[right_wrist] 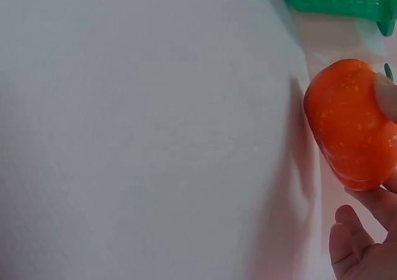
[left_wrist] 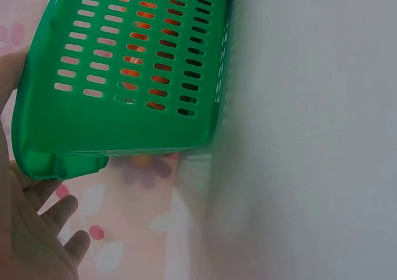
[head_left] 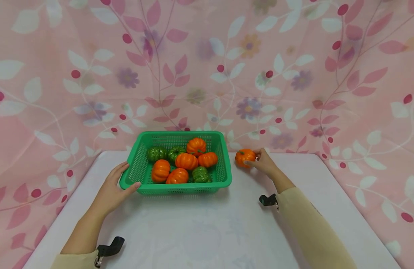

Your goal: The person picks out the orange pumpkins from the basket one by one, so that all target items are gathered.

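Observation:
A green plastic basket (head_left: 184,189) with slotted walls stands on the table, holding several small orange pumpkins (head_left: 186,161) and green pumpkins (head_left: 156,154). My left hand (head_left: 114,186) grips its near left corner, thumb over the front rim and fingers along the left side. In the left wrist view, some of those fingers (left_wrist: 60,213) show below the rim. To the right of the basket, my right hand (head_left: 264,163) pinches another orange pumpkin (head_left: 244,157) between thumb and fingers. The right wrist view shows this pumpkin (right_wrist: 350,125) just over the table, its shadow beside it.
A white cloth covers the table (head_left: 207,231). Behind it hangs a pink floral curtain (head_left: 207,74), close to the basket's far side. Black wrist cameras (head_left: 111,246) stick out from both sleeves.

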Tool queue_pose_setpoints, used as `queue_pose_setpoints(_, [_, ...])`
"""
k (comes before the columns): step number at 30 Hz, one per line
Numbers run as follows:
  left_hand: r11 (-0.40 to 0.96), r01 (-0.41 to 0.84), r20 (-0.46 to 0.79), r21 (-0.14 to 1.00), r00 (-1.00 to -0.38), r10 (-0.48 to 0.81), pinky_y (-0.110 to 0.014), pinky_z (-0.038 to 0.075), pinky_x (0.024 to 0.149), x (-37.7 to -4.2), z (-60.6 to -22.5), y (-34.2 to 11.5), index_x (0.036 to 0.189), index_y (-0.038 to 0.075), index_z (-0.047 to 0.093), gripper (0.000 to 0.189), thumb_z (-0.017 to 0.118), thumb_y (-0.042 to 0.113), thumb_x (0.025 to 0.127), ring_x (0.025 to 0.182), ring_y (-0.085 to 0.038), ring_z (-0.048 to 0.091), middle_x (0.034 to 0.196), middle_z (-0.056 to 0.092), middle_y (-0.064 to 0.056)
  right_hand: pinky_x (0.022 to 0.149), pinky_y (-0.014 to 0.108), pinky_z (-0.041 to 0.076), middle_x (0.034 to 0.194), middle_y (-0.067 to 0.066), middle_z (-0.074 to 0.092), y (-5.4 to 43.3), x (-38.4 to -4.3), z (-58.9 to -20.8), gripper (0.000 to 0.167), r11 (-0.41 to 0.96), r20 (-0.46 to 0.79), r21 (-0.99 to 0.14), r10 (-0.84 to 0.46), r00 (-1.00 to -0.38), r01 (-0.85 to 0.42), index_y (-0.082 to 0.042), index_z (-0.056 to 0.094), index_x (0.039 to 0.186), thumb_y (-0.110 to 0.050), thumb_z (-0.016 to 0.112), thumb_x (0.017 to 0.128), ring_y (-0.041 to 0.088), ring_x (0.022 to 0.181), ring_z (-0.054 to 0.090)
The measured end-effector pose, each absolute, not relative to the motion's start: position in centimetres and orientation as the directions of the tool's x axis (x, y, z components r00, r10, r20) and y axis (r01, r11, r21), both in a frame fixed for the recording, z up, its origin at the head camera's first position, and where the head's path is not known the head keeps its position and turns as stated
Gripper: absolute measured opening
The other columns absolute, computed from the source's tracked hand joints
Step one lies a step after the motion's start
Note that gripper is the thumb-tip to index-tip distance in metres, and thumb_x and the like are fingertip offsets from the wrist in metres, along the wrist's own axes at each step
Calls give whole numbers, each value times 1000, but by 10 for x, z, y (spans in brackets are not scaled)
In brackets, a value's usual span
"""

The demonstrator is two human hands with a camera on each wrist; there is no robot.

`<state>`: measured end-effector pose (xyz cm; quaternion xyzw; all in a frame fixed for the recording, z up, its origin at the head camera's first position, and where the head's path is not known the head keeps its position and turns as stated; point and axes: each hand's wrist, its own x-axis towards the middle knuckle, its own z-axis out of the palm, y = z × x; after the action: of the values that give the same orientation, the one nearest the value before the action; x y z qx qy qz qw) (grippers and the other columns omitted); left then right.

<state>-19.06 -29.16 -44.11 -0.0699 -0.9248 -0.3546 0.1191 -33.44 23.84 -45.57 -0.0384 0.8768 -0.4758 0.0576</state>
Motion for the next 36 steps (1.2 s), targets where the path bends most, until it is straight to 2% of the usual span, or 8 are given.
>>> queue_pose_setpoints(6, [742,205,262,639,-964,40,-74,27,105,-190,-441,-291,153,-2,32,87,76,36,89,142,-50,27,159,27,-22,113,57,32,141,27,39,244,-336,-462,66,519,-92,-854,-124,-988,14,6,34,135,-26,74,93,45,134,36])
queue_pose_setpoints(10, [743,202,258,638,-965,40,-75,27,105,-190,-440,-291,153,-3,32,88,75,39,89,142,-50,27,159,27,-23,114,56,32,142,25,40,247,-338,-464,67,525,-132,-849,-107,-985,56,3,35,136,-26,75,91,43,134,36])
queue_pose_setpoints(18, [742,202,258,639,-965,40,-74,27,105,-190,-440,-292,154,-2,32,88,75,40,90,142,-49,27,159,27,-22,116,57,28,152,29,34,253,-345,-466,80,513,-174,-856,-153,-973,72,1,30,145,-30,77,89,44,142,32])
queue_pose_setpoints(23, [741,204,260,640,-965,41,-74,26,106,-189,-440,-291,153,-2,32,88,74,41,90,143,-49,26,159,27,-22,115,58,30,152,27,35,257,-348,-468,79,519,-204,-850,-160,-966,93,-3,32,147,-29,78,88,43,140,35])
queue_pose_setpoints(36, [730,227,278,645,-959,52,-74,26,106,-189,-441,-291,153,-2,33,86,74,39,90,143,-48,26,159,28,-21,115,57,30,151,28,34,257,-349,-468,81,519,-223,-847,-151,-963,115,-2,29,151,-29,77,90,44,138,35])
